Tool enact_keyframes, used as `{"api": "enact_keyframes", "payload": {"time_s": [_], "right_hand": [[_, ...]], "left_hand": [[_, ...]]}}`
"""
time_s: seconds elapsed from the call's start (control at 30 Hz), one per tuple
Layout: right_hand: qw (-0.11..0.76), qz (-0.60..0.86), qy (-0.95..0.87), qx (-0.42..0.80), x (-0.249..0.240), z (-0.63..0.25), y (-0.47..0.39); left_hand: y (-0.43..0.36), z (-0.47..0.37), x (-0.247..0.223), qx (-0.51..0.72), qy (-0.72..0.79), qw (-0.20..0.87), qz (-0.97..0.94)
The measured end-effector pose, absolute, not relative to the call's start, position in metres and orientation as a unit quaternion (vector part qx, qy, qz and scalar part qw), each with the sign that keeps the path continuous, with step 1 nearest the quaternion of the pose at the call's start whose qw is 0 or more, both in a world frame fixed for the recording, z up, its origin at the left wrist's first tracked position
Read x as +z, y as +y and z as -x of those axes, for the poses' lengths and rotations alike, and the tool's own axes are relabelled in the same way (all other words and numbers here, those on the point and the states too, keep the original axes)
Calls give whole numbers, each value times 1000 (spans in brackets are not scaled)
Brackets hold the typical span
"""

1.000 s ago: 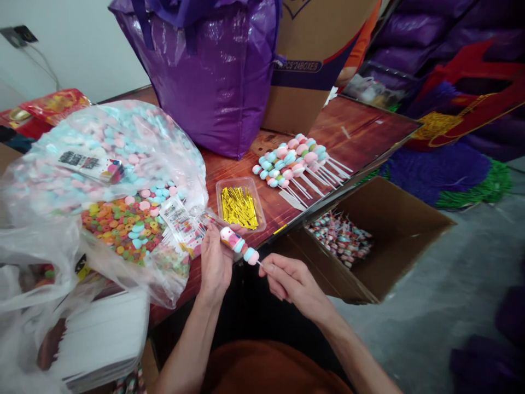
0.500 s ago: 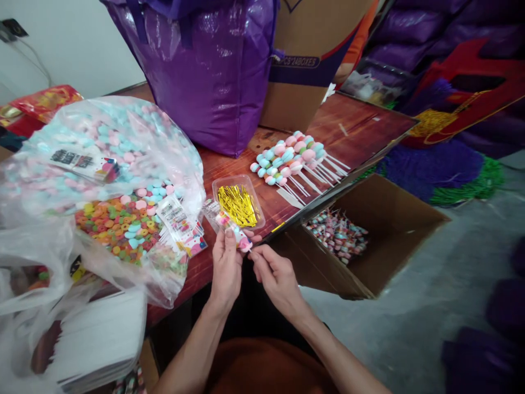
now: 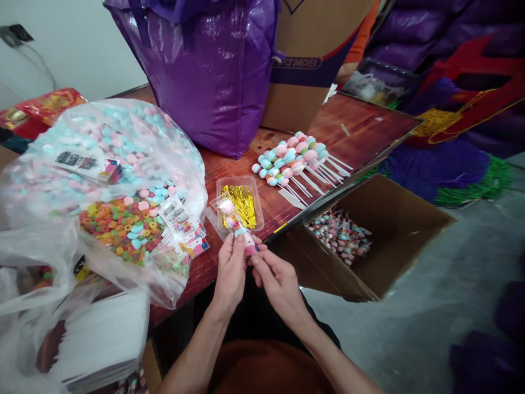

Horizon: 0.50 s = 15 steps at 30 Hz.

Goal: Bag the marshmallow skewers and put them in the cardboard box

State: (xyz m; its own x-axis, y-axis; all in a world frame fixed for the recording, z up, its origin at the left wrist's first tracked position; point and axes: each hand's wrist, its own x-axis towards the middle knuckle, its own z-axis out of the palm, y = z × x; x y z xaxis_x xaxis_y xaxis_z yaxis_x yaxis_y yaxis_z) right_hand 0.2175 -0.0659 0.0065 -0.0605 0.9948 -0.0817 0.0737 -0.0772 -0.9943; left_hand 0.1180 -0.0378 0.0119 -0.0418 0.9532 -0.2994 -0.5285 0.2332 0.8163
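Take the clear tray (image 3: 260,210) as your landmark. Your candy skewer (image 3: 234,221) lies just on your side of it, its far end overlapping the tray and the gold ties (image 3: 245,198) in view; whether it touches them, you cannot tell. A second ago the sweets nearest your right hand (image 3: 275,273) were bare; now the printed sleeve (image 3: 251,249) reaches down to your fingers, so the covering looks nearly complete. The white stick you gripped then is now mostly hidden.

Your left hand (image 3: 231,265) is closed narrowly around the wrapped sweets, thumb on top. Your right fingers pinch the near end; whether they sit on stick or sleeve edge is hidden.

Nothing around the tray seems changed: spare sleeves (image 3: 184,224) just left of it, loose sweets (image 3: 123,224) farther left, bare candy skewers (image 3: 291,157) to its right on the table (image 3: 361,117), and wrapped sweets (image 3: 340,235) in the carton (image 3: 410,235) lower right of it, beyond the table's edge.
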Motion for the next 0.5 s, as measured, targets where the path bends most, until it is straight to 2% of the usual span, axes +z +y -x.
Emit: {"api": "enact_keyframes", "payload": {"time_s": [0.07, 0.23, 0.4, 0.5], "right_hand": [[451, 519, -496, 531, 7, -214, -64], [384, 504, -509, 583, 7, -222, -71], [424, 506, -485, 574, 7, -222, -71], [445, 491, -458, 593, 6, -214, -67]], "left_hand": [[-37, -115, 14, 570, 447, 643, -249], [-32, -103, 17, 579, 435, 642, -252], [-40, -108, 11, 540, 454, 655, -270], [-46, -111, 11, 558, 472, 603, -320]]}}
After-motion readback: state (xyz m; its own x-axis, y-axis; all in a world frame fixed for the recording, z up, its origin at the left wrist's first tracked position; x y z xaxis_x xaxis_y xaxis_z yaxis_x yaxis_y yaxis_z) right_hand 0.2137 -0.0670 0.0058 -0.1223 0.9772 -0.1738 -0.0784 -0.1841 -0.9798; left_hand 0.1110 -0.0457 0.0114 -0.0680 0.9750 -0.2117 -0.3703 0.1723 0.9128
